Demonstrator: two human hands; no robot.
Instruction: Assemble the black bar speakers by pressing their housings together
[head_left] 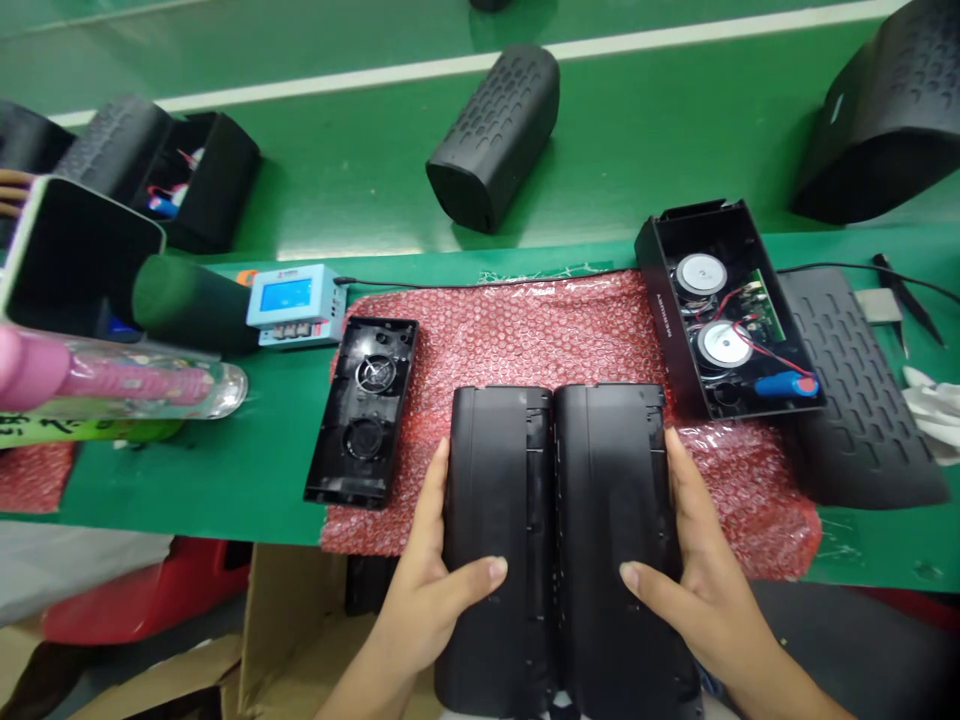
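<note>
Two long black plastic speaker housings stand side by side in front of me, over the table's near edge. My left hand (442, 585) grips the left speaker housing (491, 520), thumb across its face. Around the outer side of the right speaker housing (611, 500) my right hand (690, 560) is closed, its thumb also on the face. Their undersides are hidden. Left of them lies a black housing part with two round openings (367, 410). To the right an open speaker shell (739, 310) shows two white-backed drivers, red wires and a blue battery.
Red bubble wrap (517, 330) covers part of the green table. A light-blue meter (296, 305) trails a cable. Nearby are a textured black cover (862, 390), tweezers (911, 300), a pink-capped bottle (135, 385), and an assembled speaker (495, 140). Below stands a cardboard box (289, 620).
</note>
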